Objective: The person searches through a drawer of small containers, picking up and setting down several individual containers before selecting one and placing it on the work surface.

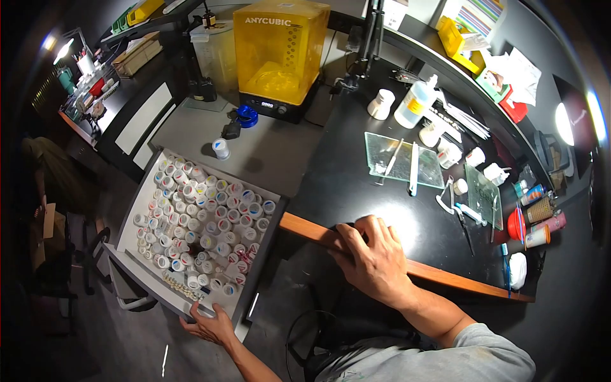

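Observation:
A pulled-out drawer (137, 270) is packed with small white-lidded jars (191, 210), many with coloured marks on top. My left hand (210, 325) is at the front corner of this drawer, fingers apart and hooked over its front panel. Farther right, my right hand (375, 258) grips the wooden edge (439, 275) of the black worktable (331, 178), its fingers bent on top and the thumb low at the rim. A strip of small tooth-like pieces (182, 286) lies inside the drawer near my left hand. One loose jar (220, 149) stands on the grey surface behind the drawer.
A yellow-hooded ANYCUBIC machine (280, 54) stands at the back. On the black table are glass plates (404, 159) with tools, a clear bottle (415, 105), several white jars and a cup (541, 209). A blue ring-shaped object (247, 116) lies near the machine. A chair (95, 254) stands left.

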A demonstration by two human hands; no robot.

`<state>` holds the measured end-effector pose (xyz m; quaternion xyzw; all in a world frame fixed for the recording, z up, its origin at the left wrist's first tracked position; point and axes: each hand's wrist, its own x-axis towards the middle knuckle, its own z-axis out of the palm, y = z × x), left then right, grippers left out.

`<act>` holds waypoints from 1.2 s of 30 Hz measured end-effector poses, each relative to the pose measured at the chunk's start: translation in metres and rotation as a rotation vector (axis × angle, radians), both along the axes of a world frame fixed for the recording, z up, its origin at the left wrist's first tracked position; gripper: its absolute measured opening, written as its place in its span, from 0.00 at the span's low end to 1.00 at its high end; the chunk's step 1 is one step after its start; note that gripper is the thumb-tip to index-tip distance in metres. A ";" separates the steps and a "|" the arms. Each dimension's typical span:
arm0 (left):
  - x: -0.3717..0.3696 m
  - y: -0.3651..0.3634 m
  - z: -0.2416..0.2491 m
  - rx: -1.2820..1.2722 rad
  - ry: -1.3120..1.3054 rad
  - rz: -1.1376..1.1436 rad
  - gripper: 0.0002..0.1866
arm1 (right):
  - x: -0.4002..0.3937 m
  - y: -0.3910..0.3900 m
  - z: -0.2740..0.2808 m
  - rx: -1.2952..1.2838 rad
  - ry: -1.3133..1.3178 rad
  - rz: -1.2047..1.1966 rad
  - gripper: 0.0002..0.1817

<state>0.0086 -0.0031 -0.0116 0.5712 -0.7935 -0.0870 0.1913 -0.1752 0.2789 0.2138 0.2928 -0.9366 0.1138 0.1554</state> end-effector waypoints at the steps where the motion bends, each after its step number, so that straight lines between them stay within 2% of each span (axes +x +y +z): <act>1: -0.005 0.007 0.013 0.017 -0.027 0.037 0.26 | -0.001 -0.001 0.001 -0.002 -0.003 0.006 0.22; 5: -0.025 -0.002 0.039 -0.039 -0.048 0.049 0.29 | -0.002 -0.004 -0.002 0.027 -0.016 0.012 0.25; 6: -0.034 -0.012 0.043 -0.139 -0.045 -0.041 0.26 | -0.003 -0.004 -0.001 0.048 -0.019 0.007 0.24; 9: -0.063 -0.087 0.024 -0.011 0.279 -0.515 0.19 | -0.004 -0.004 -0.003 0.085 -0.019 0.002 0.23; 12: -0.138 -0.133 0.027 0.113 0.417 -0.583 0.11 | -0.006 -0.005 -0.004 0.085 -0.014 -0.002 0.24; 15: -0.211 -0.192 0.001 -0.001 0.317 -0.718 0.11 | -0.006 -0.006 -0.003 0.124 -0.030 -0.019 0.25; 16: -0.234 -0.216 -0.020 -0.034 0.303 -0.710 0.12 | -0.006 -0.006 -0.006 0.139 -0.015 -0.018 0.26; 18: -0.280 -0.247 -0.045 0.119 0.295 -0.605 0.28 | -0.006 -0.006 -0.007 0.174 0.001 -0.023 0.26; 19: -0.300 -0.251 -0.045 0.149 0.264 -0.542 0.36 | -0.006 -0.005 -0.009 0.191 0.007 -0.026 0.26; 20: -0.316 -0.254 -0.045 0.119 0.217 -0.518 0.40 | -0.004 -0.003 -0.012 0.206 -0.028 0.000 0.31; 22: -0.345 -0.253 -0.040 0.065 0.128 -0.467 0.50 | -0.003 -0.005 -0.012 0.201 -0.024 -0.018 0.30; 25: -0.366 -0.259 -0.025 0.225 0.050 -0.496 0.55 | -0.002 -0.003 -0.012 0.226 -0.052 -0.025 0.31; 28: -0.368 -0.268 -0.038 0.240 0.029 -0.539 0.55 | -0.005 -0.005 -0.007 0.257 -0.082 -0.002 0.31; 30: -0.366 -0.263 -0.042 0.252 0.034 -0.540 0.54 | -0.007 -0.007 -0.004 0.192 -0.084 0.008 0.28; 36: -0.356 -0.262 -0.053 0.064 0.023 -0.613 0.57 | -0.013 -0.012 0.002 0.144 -0.101 0.027 0.24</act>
